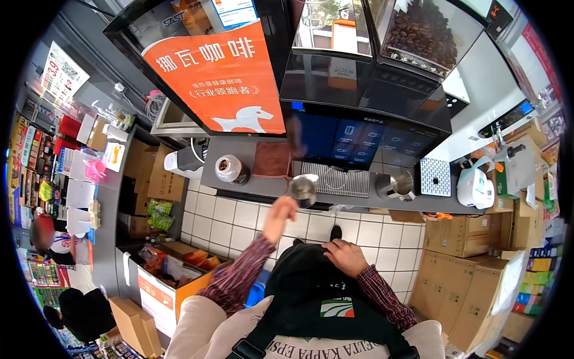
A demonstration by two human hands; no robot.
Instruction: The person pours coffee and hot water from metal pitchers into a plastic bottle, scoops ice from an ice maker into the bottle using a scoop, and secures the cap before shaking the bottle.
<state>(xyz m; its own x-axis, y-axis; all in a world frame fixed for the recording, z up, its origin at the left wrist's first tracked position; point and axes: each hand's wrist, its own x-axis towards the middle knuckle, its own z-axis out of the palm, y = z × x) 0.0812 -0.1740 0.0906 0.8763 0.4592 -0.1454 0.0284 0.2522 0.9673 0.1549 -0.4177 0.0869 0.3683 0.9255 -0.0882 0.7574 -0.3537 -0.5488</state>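
Observation:
My left hand (280,218) is closed at the near side of a metal pitcher (303,190), holding it just off the counter's front edge beside the drip tray (335,180). The pitcher's handle is mostly hidden by the fingers. My right hand (347,257) lies on the dark apron (311,287) at my front, its fingers loosely stretched out and holding nothing. Left of the pitcher, a folded brown cloth (272,160) lies on the counter, with a light-lidded jar (231,169) of dark contents beyond it. A second metal pitcher (399,185) stands right of the drip tray.
A coffee machine with a lit touchscreen (359,139) rises behind the counter, a bean hopper (421,33) on top. A white device (475,186) sits at the counter's right end. Cardboard boxes (457,287) are stacked at right. An open carton (179,272) of packets stands at left.

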